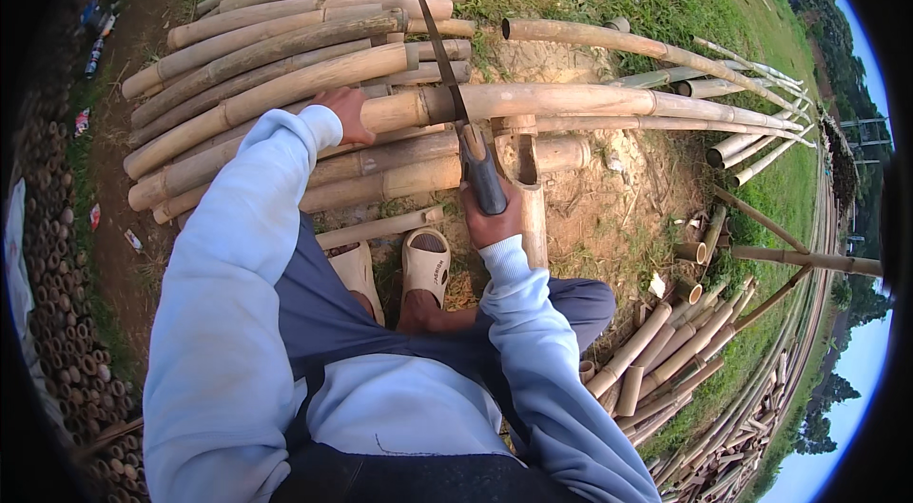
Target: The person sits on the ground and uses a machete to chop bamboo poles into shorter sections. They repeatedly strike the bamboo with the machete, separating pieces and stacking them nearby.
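A long bamboo pole (pixel 571 101) lies crosswise in front of me, over the pile at left and a short bamboo support (pixel 533 218) with a cut-out near its top. My right hand (pixel 496 222) is closed round the dark handle of a hand saw (pixel 443 47). Its blade points away from me and crosses the pole at a darker band, close to a joint; whether it has cut in cannot be made out. Left of the blade, my left hand (pixel 346 113) grips the same pole from above, its fingers partly hidden.
Cut bamboo lengths (pixel 276 51) are stacked at left, by my sandalled feet. Another long pole (pixel 609 35) lies beyond. Short bamboo pieces (pixel 666 351) are heaped at right, near a pole frame (pixel 808 261). Many bamboo ends (pixel 86 370) show at far left.
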A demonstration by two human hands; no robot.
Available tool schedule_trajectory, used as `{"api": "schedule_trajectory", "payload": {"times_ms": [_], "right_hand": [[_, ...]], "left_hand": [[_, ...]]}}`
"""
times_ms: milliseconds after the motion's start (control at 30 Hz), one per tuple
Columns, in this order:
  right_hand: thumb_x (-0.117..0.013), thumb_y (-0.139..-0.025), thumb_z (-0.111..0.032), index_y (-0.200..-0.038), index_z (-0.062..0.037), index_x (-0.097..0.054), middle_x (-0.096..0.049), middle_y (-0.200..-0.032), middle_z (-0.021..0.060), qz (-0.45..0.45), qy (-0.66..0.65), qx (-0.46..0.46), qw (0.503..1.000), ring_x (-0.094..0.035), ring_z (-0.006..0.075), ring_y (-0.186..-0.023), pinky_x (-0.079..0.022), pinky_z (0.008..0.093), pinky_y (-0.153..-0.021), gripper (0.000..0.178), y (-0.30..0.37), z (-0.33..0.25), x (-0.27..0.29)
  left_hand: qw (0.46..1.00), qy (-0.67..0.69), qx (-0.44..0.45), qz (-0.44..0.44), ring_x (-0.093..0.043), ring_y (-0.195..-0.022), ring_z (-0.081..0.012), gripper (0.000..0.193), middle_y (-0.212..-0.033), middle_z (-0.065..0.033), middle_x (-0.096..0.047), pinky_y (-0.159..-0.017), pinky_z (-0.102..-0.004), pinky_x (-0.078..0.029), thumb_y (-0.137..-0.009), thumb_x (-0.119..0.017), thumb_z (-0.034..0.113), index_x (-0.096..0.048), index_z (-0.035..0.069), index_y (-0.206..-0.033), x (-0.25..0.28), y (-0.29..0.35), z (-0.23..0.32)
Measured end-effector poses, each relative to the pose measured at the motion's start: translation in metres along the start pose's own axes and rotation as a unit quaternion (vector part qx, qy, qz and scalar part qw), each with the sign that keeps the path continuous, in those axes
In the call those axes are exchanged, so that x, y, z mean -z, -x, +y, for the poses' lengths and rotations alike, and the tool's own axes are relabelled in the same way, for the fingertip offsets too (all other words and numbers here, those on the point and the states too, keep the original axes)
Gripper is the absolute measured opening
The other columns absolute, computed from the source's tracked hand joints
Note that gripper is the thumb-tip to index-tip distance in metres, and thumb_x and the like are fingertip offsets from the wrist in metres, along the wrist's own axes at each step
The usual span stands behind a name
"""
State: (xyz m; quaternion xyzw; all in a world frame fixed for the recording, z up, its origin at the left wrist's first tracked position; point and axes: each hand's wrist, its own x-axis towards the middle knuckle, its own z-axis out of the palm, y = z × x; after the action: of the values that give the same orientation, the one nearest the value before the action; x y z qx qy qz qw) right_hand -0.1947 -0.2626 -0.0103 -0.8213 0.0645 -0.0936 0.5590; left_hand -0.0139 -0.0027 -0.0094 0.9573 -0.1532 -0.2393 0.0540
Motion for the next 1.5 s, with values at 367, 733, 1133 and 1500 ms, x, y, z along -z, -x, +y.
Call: {"api": "schedule_trajectory", "payload": {"times_ms": [367,733,1133,1500], "right_hand": [[-0.071,-0.087,-0.003,-0.113,0.0028,-0.067,-0.068,-0.083,0.0086,-0.029,0.056,-0.104,0.993,-0.061,0.0106,-0.077,-0.051,0.0274,-0.073,0.027,0.173,-0.099,0.104],[-0.073,-0.087,-0.004,-0.093,0.0,-0.064,-0.059,-0.074,-0.0017,-0.043,-0.02,-0.073,0.996,-0.05,0.0062,-0.068,-0.043,0.0243,-0.063,0.012,0.08,-0.027,0.057],[-0.072,-0.088,-0.011,-0.094,0.0025,-0.066,-0.064,-0.071,0.011,0.023,-0.007,0.028,0.999,-0.054,0.0128,-0.065,-0.048,0.0334,-0.064,0.016,0.003,0.004,-0.007],[-0.072,-0.087,-0.004,-0.114,0.0036,-0.067,-0.072,-0.093,0.0072,-0.073,0.063,-0.215,0.972,-0.066,0.0114,-0.086,-0.051,0.0278,-0.081,0.028,0.196,-0.097,0.127]], "left_hand": [[0.999,0.024,-0.033,-0.004,-0.064,-0.111,-0.0398,0.062,-0.115,-0.0258,-0.068,-0.1,-0.0463,-0.049,-0.066,-0.076,0.043,-0.07,0.0,-0.11,-0.007,-0.01,-0.007],[0.999,0.019,-0.035,0.023,-0.062,-0.116,-0.0391,0.069,-0.122,-0.0241,-0.067,-0.103,-0.0465,-0.047,-0.067,-0.078,0.045,-0.067,0.001,-0.118,-0.006,-0.004,-0.005],[1.0,0.014,-0.016,-0.013,-0.063,-0.113,-0.0391,0.068,-0.119,-0.0231,-0.067,-0.099,-0.045,-0.049,-0.065,-0.077,0.044,-0.068,0.003,-0.12,-0.001,-0.004,-0.001],[0.999,0.031,-0.032,0.03,-0.068,-0.106,-0.0372,0.058,-0.11,-0.0241,-0.071,-0.097,-0.046,-0.051,-0.065,-0.079,0.041,-0.071,-0.002,-0.103,-0.009,-0.002,-0.004]]}}
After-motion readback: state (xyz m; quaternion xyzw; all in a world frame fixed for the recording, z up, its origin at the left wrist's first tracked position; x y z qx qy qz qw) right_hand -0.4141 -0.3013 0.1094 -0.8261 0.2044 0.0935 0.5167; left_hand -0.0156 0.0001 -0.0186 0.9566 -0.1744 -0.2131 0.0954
